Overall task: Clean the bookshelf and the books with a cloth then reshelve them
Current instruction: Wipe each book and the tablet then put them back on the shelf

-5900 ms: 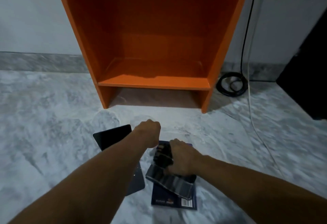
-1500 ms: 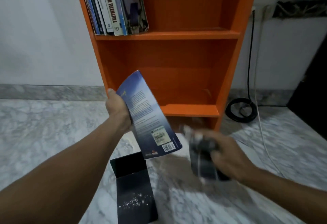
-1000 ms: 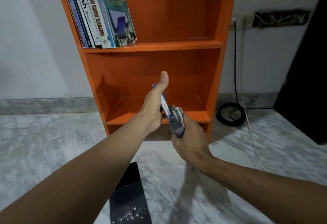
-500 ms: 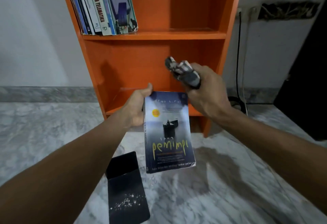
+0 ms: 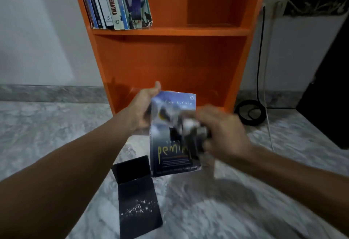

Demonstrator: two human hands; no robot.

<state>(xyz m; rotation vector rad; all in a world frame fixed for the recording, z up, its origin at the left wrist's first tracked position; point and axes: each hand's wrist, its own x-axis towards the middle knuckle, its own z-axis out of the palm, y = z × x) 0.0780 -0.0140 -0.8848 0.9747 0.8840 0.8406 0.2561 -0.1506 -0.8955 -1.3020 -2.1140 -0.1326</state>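
The blue paperback book (image 5: 173,161) looks light and floppy, suiting the left hand's (image 5: 145,110) spine-edge grip, while the right hand (image 5: 222,131) clutches a crumpled grey cloth (image 5: 181,123) against it.

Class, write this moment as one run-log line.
phase: wiping cover | left hand: holds blue book | right hand: grips cloth on cover | black book: on floor

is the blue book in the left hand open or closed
Closed: the blue book shows only its front cover, upright in the left hand.
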